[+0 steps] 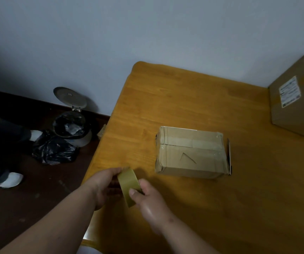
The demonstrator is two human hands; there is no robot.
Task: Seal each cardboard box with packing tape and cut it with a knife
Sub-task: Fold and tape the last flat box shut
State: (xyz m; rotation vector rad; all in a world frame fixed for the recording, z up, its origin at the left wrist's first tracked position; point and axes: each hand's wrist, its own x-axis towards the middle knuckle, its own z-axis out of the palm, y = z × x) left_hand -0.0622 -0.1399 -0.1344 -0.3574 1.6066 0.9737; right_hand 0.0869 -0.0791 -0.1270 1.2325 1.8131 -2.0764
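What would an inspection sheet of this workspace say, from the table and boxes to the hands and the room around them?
Surface: wooden table, set against a pale wall.
Job's things: small cardboard box near the middle, old tape across its top, seam partly open; larger cardboard box with a label at the far right edge; roll of packing tape held over the near table edge. No knife clearly seen; a thin dark object stands by the small box, unclear what.
Clutter: nothing seen on the table.
Grippers: left hand and right hand both grip the roll.
Cables: nothing seen.
Surroundings: open pedal bin, black bag, another person's shoes on a dark floor.
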